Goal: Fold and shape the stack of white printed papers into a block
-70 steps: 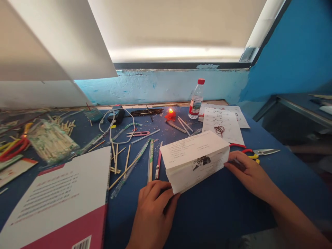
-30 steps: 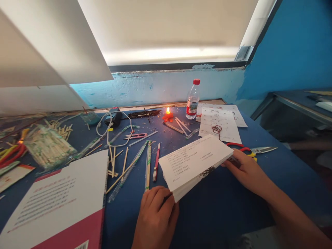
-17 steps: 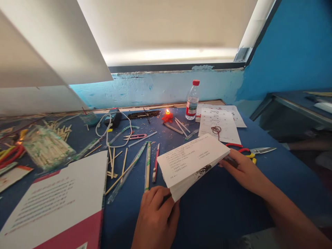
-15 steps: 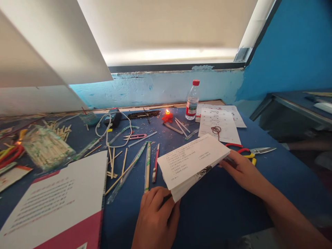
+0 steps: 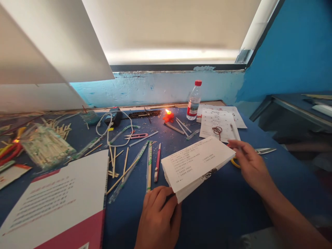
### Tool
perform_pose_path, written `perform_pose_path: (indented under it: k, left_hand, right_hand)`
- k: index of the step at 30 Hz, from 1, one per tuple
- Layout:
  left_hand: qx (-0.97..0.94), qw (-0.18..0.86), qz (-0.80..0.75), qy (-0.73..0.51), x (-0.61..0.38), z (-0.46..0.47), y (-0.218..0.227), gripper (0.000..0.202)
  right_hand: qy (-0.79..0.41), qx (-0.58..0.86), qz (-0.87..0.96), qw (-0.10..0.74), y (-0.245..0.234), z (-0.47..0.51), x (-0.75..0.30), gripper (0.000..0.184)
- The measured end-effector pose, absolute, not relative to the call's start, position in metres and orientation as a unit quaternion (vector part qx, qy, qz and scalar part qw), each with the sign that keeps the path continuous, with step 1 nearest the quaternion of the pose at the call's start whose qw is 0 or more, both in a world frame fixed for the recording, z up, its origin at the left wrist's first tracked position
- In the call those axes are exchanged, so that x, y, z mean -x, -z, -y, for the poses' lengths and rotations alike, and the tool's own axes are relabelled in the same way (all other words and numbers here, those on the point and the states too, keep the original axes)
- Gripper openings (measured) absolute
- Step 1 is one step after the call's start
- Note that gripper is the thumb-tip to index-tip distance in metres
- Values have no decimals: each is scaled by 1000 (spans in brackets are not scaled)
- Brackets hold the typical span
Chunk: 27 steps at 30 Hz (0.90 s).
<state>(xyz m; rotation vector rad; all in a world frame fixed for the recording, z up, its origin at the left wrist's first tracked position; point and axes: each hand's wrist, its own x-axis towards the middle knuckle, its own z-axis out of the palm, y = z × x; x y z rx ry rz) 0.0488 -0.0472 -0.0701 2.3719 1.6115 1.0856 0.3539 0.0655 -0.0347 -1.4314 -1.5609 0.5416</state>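
A folded white booklet [image 5: 198,162] with printed text is tilted above the blue table. My left hand [image 5: 158,216] is closed on its lower left corner, with the thumb out of sight beneath. My right hand [image 5: 250,164] is beside the booklet's right edge, its fingers pinched round a slim pen [image 5: 235,133], blurred, that points up and away. I cannot tell whether these fingers also touch the paper. Scissors with yellow and red handles [image 5: 235,162] lie partly hidden behind my right hand.
A lit red candle [image 5: 168,116] burns behind the booklet, near a water bottle [image 5: 193,103]. Printed sheets [image 5: 220,121] lie at the right. A craft knife [image 5: 157,162], thread snips [image 5: 137,136] and wooden sticks [image 5: 125,162] are at the left, with a large book [image 5: 57,200].
My right hand has lifted off the booklet's right edge and turned upward, and the pen now shows above its fingers. The booklet has shifted slightly right; my left hand still grips it.
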Motion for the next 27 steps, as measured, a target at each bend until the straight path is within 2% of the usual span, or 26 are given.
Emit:
perform_pose_path:
  k: [3, 9, 14, 24, 27]
  left_hand:
    - [-776, 41, -520, -355, -48, 47, 71, 24]
    - [-767, 55, -519, -374, -49, 47, 69, 21]
    - [-752, 75, -517, -403, -51, 46, 63, 20]
    - [-737, 91, -521, -422, -52, 45, 66, 19]
    - [-741, 86, -523, -413, -52, 44, 66, 20]
  right_hand:
    - [-155, 594, 597, 516, 5, -61, -343, 31]
    - [-45, 490, 748, 445, -27, -58, -315, 25]
    - [-19, 444, 788, 427, -15, -60, -298, 29]
    - [129, 468, 680, 550, 12, -67, -314, 24]
    - [104, 503, 644, 566, 29, -72, -327, 25]
